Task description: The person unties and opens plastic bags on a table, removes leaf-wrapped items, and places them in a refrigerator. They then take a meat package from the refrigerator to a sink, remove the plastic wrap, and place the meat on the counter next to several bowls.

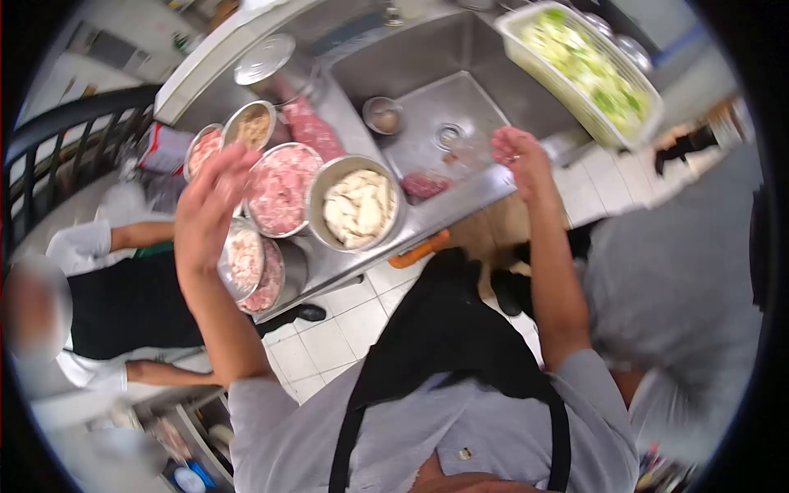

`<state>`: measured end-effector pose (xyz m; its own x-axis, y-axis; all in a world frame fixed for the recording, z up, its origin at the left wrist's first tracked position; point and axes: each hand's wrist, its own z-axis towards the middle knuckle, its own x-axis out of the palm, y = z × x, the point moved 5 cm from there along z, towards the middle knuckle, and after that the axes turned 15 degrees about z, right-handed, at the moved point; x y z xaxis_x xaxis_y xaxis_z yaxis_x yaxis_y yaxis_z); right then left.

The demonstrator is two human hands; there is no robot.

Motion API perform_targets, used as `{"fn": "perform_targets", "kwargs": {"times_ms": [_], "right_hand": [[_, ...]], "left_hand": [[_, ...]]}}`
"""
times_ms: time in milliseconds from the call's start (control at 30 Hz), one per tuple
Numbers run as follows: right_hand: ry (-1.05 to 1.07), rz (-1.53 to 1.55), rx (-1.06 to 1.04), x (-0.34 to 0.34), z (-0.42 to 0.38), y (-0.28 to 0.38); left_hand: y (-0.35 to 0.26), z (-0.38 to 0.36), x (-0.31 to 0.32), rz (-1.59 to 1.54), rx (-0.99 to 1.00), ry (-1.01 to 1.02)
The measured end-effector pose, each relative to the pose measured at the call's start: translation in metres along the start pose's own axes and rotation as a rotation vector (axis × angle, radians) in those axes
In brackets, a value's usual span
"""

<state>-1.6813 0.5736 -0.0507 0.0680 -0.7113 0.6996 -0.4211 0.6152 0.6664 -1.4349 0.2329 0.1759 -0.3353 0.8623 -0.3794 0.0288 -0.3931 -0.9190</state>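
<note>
My left hand (215, 205) is raised over the metal pots, fingers stretched out and blurred, holding nothing. Beneath and beside it stand a pot of ground meat (283, 187) and a pot of pale, whitish pieces (359, 207). A metal bowl with pale chopped meat (245, 261) lies close below the wrist. Over the sink's front edge is my right hand (521, 158), its fingers curled in. Clear plastic (472, 154) shows right beside those fingertips; I cannot tell whether they grip it. A piece of red meat (425, 185) lies in the sink (440, 99).
A white basket of chopped green vegetables (501, 29) sits at the sink's right. A small metal bowl (384, 115) is in the sink. Long pieces of meat (312, 130) lie behind the pots. One person in a black apron (131, 300) stands left, another in grey (674, 271) right.
</note>
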Motion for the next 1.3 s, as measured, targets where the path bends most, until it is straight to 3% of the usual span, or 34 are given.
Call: {"fn": "perform_targets", "kwargs": {"times_ms": [100, 167, 233, 333, 433, 467, 567, 633, 667, 733, 767, 800, 867, 933, 967, 1033, 1067, 1167, 1267, 1300], "right_hand": [[0.041, -0.028, 0.067, 0.027, 0.050, 0.010], [0.058, -0.118, 0.138, 0.029, 0.072, 0.014], [0.057, -0.201, 0.219, 0.009, 0.099, 0.014], [-0.056, -0.228, 0.273, -0.020, 0.123, 0.019], [-0.044, -0.275, 0.300, -0.032, 0.145, 0.026], [-0.062, -0.338, 0.313, -0.033, 0.153, 0.022], [-0.099, -0.495, 0.447, -0.059, 0.189, -0.010], [-0.128, -0.663, 0.606, -0.090, 0.217, -0.047], [-0.126, -0.757, 0.676, -0.112, 0.235, -0.068], [-0.116, -0.940, 0.810, -0.156, 0.261, -0.108], [-0.177, -1.010, 0.834, -0.172, 0.268, -0.115], [-0.241, -1.077, 0.859, -0.185, 0.273, -0.122], [-0.332, -1.197, 0.910, -0.199, 0.274, -0.128], [-0.270, -1.192, 0.955, -0.201, 0.274, -0.131], [-0.241, -1.189, 0.980, -0.203, 0.273, -0.131], [-0.222, -1.078, 0.944, -0.202, 0.274, -0.127], [-0.214, -1.022, 0.921, -0.199, 0.277, -0.125], [-0.101, -0.885, 0.822, -0.175, 0.287, -0.123], [-0.046, -0.745, 0.802, -0.149, 0.288, -0.124], [-0.042, -0.764, 0.811, -0.145, 0.289, -0.122]], "left_hand": [[0.024, 0.088, -0.013, 0.222, -0.109, -0.074], [0.075, 0.152, -0.020, 0.425, -0.152, 0.006], [0.148, 0.212, -0.022, 0.782, -0.207, 0.162], [0.228, 0.250, 0.011, 1.326, -0.568, 0.609], [0.267, 0.253, 0.037, 1.201, -0.861, 0.751], [0.276, 0.257, 0.038, 1.199, -0.830, 0.672], [0.261, 0.267, 0.052, 1.318, -0.808, 0.734], [0.279, 0.289, 0.068, 1.559, -0.524, 0.890], [0.297, 0.304, 0.079, 1.720, -0.224, 0.963], [0.217, 0.328, 0.154, 1.401, -0.119, 0.725], [0.254, 0.346, 0.187, 1.298, -0.252, 0.833], [0.230, 0.347, 0.224, 1.204, -0.424, 0.978], [0.315, 0.348, 0.288, 1.070, -0.310, 0.971], [0.337, 0.309, 0.354, 1.196, -0.265, 1.296], [0.384, 0.278, 0.385, 1.202, -0.310, 1.303], [0.429, 0.215, 0.421, 1.189, -0.221, 1.215], [0.428, 0.188, 0.426, 1.259, -0.120, 0.962], [0.458, 0.152, 0.444, 1.298, -0.098, 0.925], [0.447, 0.159, 0.438, 1.213, -0.098, 1.189], [0.455, 0.161, 0.437, 1.147, -0.191, 1.176]]}}
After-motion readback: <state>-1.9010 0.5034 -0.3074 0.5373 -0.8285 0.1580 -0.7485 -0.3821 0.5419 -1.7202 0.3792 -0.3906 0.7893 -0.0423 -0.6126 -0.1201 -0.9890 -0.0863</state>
